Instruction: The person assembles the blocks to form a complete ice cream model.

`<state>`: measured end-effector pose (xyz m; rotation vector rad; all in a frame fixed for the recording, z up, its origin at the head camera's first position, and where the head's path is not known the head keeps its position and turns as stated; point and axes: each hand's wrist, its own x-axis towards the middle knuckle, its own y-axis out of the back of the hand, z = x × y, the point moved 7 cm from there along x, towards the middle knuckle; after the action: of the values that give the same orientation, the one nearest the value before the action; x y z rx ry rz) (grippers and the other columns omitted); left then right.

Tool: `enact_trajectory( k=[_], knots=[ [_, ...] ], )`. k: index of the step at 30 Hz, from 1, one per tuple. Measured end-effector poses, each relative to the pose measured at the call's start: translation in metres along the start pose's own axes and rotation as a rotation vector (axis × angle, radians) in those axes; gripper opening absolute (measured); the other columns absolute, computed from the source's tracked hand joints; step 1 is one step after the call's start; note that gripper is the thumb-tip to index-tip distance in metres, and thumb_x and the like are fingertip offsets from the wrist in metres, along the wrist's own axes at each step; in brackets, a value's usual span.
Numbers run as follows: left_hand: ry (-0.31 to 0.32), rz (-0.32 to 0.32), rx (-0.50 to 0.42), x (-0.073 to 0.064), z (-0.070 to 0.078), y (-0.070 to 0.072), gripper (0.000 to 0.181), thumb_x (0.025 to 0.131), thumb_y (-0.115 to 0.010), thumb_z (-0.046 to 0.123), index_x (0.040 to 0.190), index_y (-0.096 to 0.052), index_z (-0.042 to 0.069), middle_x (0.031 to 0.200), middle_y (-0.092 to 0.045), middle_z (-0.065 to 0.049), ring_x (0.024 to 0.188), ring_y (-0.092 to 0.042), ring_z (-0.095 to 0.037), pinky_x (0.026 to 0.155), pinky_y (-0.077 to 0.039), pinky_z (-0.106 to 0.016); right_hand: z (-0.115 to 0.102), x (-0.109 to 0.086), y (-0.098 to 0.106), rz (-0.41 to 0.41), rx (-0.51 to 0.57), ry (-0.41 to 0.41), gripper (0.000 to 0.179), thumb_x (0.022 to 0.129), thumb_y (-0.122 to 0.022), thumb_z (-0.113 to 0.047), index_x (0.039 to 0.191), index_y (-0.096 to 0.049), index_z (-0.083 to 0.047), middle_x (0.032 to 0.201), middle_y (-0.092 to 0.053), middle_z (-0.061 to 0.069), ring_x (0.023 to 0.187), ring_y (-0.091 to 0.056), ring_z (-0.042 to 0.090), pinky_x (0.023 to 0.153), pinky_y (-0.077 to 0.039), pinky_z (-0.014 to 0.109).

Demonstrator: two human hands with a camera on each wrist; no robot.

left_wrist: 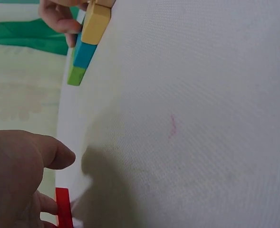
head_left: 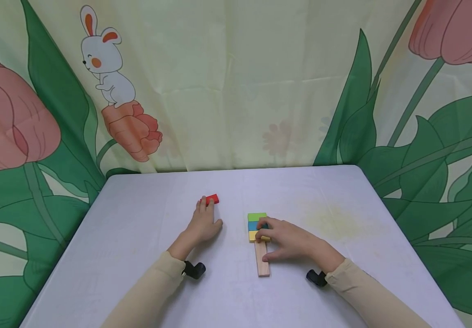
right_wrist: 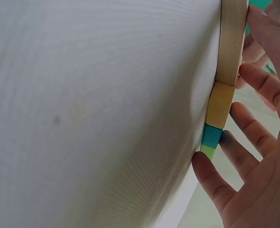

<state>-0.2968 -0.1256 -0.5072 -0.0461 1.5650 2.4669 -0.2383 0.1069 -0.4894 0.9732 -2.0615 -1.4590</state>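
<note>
My left hand (head_left: 204, 223) reaches to the far middle of the table, its extended fingers on a red block (head_left: 213, 198). In the left wrist view the red block (left_wrist: 63, 207) shows beside two fingertips, with the thumb held apart. Nearer the centre, green (head_left: 257, 217), blue (head_left: 252, 226) and yellow (head_left: 252, 236) blocks lie in a row, and a long plain wooden block (head_left: 262, 268) runs from the yellow one towards me. Over this row is my right hand (head_left: 291, 239). Its spread fingers (right_wrist: 249, 126) lie along the blocks' side in the right wrist view, loosely bent.
A white cloth covers the table (head_left: 129, 228), whose far edge meets a curtain (head_left: 236, 91) printed with tulips and a rabbit. Black wrist cameras sit at the left cuff (head_left: 195, 270) and the right cuff (head_left: 317, 278). A faint yellowish stain (head_left: 336, 221) marks the cloth at right.
</note>
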Motion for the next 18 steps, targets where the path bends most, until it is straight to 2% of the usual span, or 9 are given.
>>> enact_trajectory(
  k=[18],
  knots=[
    [-0.013,0.023,0.047,0.001,0.024,-0.016,0.079,0.098,-0.063,0.028,0.162,-0.027,-0.001,0.171,-0.014,-0.025,0.158,-0.014,-0.045,0.126,-0.025,-0.057,0.003,0.002,-0.004,0.006,-0.01,0.003,0.044,0.086,-0.075,-0.063,0.12,-0.065,-0.036,0.137,-0.049,-0.009,0.119,-0.054,0.012,0.103,-0.052,0.036]
  ],
)
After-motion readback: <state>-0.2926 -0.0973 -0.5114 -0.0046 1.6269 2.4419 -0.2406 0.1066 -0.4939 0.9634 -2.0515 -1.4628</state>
